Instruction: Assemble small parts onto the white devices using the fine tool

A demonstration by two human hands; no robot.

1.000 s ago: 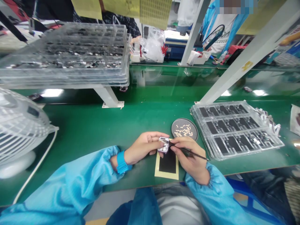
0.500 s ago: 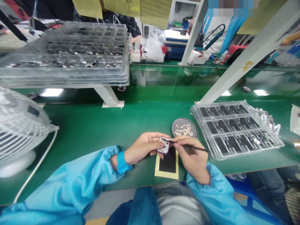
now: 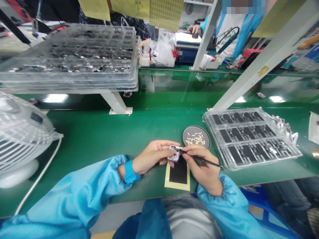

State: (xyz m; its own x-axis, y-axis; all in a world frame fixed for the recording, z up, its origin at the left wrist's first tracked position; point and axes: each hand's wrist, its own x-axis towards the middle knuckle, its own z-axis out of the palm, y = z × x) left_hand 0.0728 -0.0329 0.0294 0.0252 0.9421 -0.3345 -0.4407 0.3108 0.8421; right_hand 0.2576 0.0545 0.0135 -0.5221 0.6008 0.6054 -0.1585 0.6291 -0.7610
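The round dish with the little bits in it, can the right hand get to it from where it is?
Probably yes. The round dish sits just beyond the right hand on bare green mat, nothing between them. But that hand holds tweezers.

Both forearms, in light blue sleeves, reach forward from the lower edge and converge at the middle. The left hand [image 3: 152,155] lies palm-inward, a blue band at its wrist, its fingers [image 3: 166,145] curled in a pinch with the thumb beneath. The right hand [image 3: 203,167] faces it, knuckles up, fingers closed together in a pen-like grip, tips almost meeting the left's.
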